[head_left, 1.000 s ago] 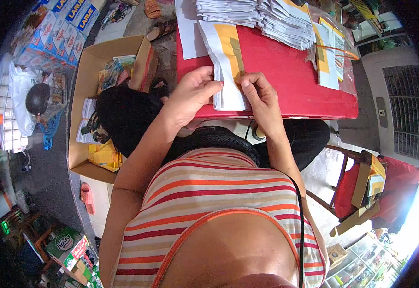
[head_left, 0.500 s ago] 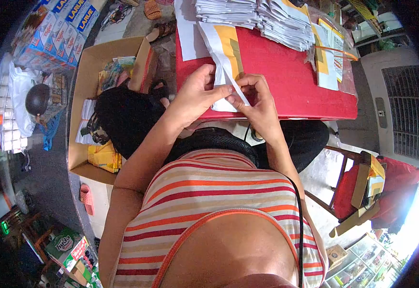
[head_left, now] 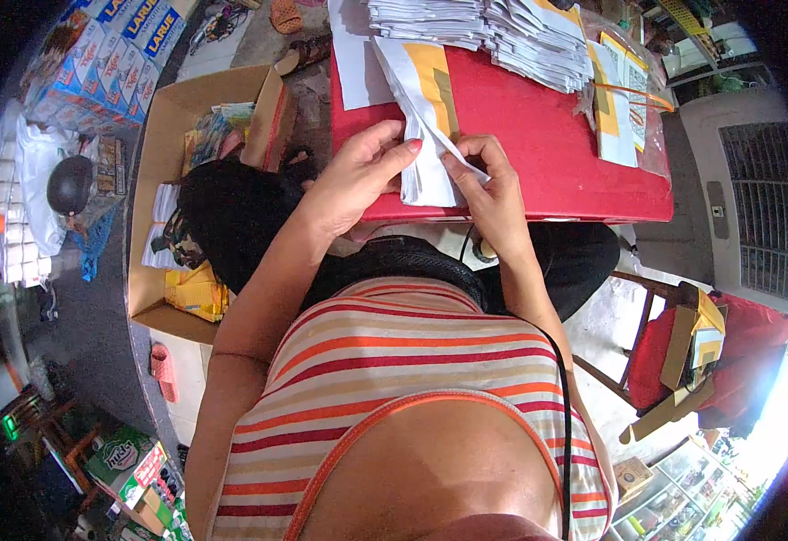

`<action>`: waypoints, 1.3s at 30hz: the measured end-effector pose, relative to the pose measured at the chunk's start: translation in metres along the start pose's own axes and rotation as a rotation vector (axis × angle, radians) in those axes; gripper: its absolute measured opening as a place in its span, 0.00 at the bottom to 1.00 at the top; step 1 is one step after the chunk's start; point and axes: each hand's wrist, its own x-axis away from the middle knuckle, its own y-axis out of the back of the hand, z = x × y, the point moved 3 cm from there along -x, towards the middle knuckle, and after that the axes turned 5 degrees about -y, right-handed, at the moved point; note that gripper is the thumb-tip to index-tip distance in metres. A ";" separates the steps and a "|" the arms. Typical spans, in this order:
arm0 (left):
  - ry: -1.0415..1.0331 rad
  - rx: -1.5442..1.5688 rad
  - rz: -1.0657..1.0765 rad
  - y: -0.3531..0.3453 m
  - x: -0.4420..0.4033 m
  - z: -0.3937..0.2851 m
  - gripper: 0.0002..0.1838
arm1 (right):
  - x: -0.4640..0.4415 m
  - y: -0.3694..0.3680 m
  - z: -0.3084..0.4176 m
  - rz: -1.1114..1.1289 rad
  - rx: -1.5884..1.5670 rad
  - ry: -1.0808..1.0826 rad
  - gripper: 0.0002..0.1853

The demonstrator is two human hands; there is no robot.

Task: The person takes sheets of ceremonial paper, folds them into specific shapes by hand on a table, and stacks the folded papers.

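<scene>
A long folded strip of white paper with a yellow band point(head_left: 427, 180) lies at the near edge of the red table point(head_left: 574, 194). My left hand point(head_left: 353, 176) is closed on its left edge, thumb on top and fingers curled beside it. On the other side my right hand point(head_left: 495, 185) pinches a folded-over flap between thumb and fingers. The strip's far end rests flat on the table. Behind it stand a stack of folded white papers point(head_left: 425, 25) and a second stack point(head_left: 538, 50). A flat white sheet point(head_left: 358, 77) lies at the table's left side.
At the table's right lies a packet of white and yellow papers point(head_left: 617, 117) in clear plastic. An open cardboard box point(head_left: 204, 87) with papers and yellow packets stands left of my legs. Beer cartons point(head_left: 110, 72) are stacked beyond it. A chair with red cloth point(head_left: 750, 352) is at right.
My left thumb has drawn back to the left, away from my right thumb. My right hand has shifted slightly right with the flap, and more of the strip's white face shows between the hands.
</scene>
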 end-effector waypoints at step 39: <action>-0.104 -0.124 -0.023 -0.004 -0.009 0.005 0.26 | 0.020 0.013 0.048 -0.032 0.428 0.419 0.16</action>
